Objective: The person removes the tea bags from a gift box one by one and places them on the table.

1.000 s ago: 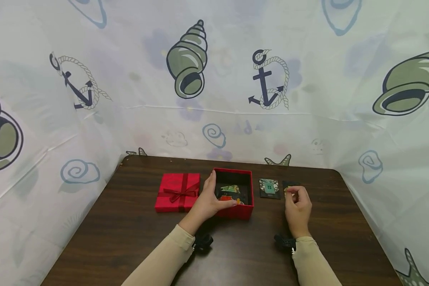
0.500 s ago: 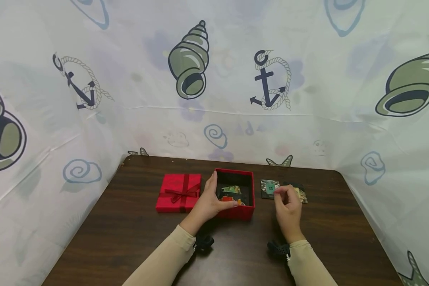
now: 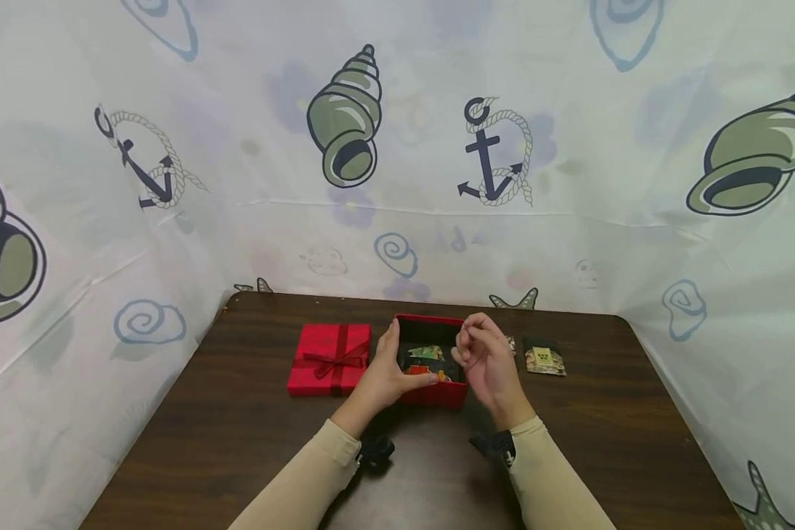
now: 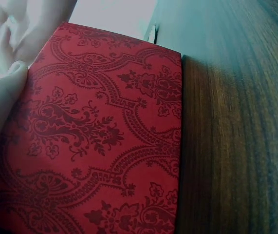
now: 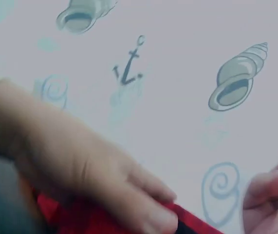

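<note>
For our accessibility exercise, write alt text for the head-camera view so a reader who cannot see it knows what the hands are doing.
A person's left hand holds the side of an open red box of small picture cards on a dark wooden table, while the right hand hovers over it, fingers curled. A red lid with a bow lies left of the box; another card lies to the right.

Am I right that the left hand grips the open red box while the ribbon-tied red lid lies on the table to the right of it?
Not quite: the ribbon-tied red lid lies to the left of the open red box, not the right. The head view shows this. The left hand does grip the box, and the lid does rest on the table.
</note>
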`<state>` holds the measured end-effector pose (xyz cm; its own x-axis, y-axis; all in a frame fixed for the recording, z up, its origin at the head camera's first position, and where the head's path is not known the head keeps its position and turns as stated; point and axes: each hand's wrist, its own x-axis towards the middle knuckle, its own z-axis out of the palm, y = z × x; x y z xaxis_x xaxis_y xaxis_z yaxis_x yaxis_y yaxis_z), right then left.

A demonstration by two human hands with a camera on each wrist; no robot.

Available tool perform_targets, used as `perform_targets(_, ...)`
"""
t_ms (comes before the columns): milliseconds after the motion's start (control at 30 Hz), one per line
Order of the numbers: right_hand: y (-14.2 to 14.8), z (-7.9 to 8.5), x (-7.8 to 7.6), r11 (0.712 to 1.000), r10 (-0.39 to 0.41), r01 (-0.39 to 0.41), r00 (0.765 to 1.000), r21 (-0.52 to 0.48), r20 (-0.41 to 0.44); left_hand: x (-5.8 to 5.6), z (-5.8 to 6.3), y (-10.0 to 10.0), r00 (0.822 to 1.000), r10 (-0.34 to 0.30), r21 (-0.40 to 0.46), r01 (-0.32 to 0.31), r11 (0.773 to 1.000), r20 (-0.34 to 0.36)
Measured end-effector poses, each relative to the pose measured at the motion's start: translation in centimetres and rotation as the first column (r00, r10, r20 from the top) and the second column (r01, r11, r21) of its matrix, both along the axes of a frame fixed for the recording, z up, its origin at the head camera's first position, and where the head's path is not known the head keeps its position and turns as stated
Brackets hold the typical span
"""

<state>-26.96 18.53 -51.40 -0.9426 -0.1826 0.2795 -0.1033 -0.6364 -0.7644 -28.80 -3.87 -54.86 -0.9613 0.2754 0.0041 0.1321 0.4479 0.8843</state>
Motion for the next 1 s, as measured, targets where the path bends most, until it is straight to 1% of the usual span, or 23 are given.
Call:
perform_targets(33,-0.3,0.2,-0.5,0.999,0.046,-0.045,0.998,-0.020,0.047,0.0,0.0,0.0,1.000,-0.002,0.004,0.002,1.000,0.003)
perform_targets(67,-0.5,0.3,-0.9,0.996,0.088,-0.085,0.991,-0.039,0.105,0.1,0.0,0.0,1.000,-0.004,0.009,0.004,1.000,0.007)
perform_targets(100,-0.7,0.4,-1.4,0.992,0.121,-0.115,0.979,-0.047,0.165,0.1,0.0,0.0,1.000,-0.007,0.019,0.007,1.000,0.012)
perform_targets(167,-1.2,0.5,-2.2,0.987,0.160,-0.151,0.942,-0.055,0.295,0.2,0.0,0.0,1.000,-0.011,0.032,0.010,0.999,0.016)
perform_targets(233,-1.6,0.6,-3.0,0.988,0.151,-0.152,0.897,-0.030,0.416,0.2,-0.1,0.0,1.000,-0.012,0.041,0.011,0.999,0.018)
perform_targets(300,-2.1,0.6,-3.7,0.989,0.102,-0.142,0.860,0.042,0.500,0.2,0.0,-0.1,1.000,-0.011,0.044,0.011,0.999,0.015)
perform_targets(367,-2.6,0.7,-4.3,0.983,0.042,-0.131,0.836,0.126,0.547,0.2,0.0,-0.1,1.000,-0.009,0.041,0.009,0.999,0.010)
perform_targets(433,-2.9,0.6,-4.7,0.974,0.002,-0.131,0.822,0.185,0.570,0.2,0.0,-0.1,1.000,-0.011,0.040,0.011,0.999,0.004)
perform_targets(533,-3.2,0.5,-5.0,0.965,-0.028,-0.133,0.804,0.225,0.594,0.2,0.1,0.0,1.000,-0.021,0.042,0.020,0.999,0.005)
perform_targets(600,-3.2,0.7,-5.0,0.957,-0.031,-0.150,0.799,0.249,0.600,0.2,0.0,0.0,1.000,-0.026,0.041,0.026,0.999,0.005)
perform_targets(667,-3.1,1.1,-5.0,0.935,-0.033,-0.186,0.801,0.301,0.598,0.2,0.0,0.0,1.000,-0.025,0.041,0.025,0.999,0.008)
perform_targets(700,-3.0,1.4,-5.0,0.917,-0.030,-0.213,0.805,0.336,0.593,0.1,0.0,0.0,1.000,-0.022,0.037,0.022,0.999,0.008)
perform_targets(733,-2.9,1.7,-5.1,0.894,-0.023,-0.245,0.811,0.376,0.585,0.1,0.0,0.0,1.000,-0.020,0.035,0.020,0.999,0.007)
perform_targets(767,-2.7,2.0,-5.1,0.867,-0.017,-0.276,0.816,0.415,0.578,0.1,-0.1,-0.1,1.000,-0.018,0.034,0.018,0.999,0.006)
perform_targets(833,-2.5,2.7,-5.3,0.800,-0.003,-0.336,0.826,0.497,0.564,0.0,-0.1,-0.1,1.000,-0.017,0.028,0.017,0.999,0.004)
perform_targets(867,-2.4,3.0,-5.4,0.762,0.005,-0.362,0.832,0.537,0.554,0.0,-0.1,-0.1,1.000,-0.017,0.023,0.017,1.000,0.002)
perform_targets(933,-2.4,3.3,-5.6,0.674,0.014,-0.393,0.854,0.626,0.520,0.0,-0.1,-0.2,1.000,-0.023,0.018,0.023,1.000,-0.001)
perform_targets(1000,-2.5,3.6,-5.9,0.587,0.016,-0.395,0.878,0.707,0.478,0.0,-0.1,-0.3,0.999,-0.031,0.015,0.031,0.999,-0.009)
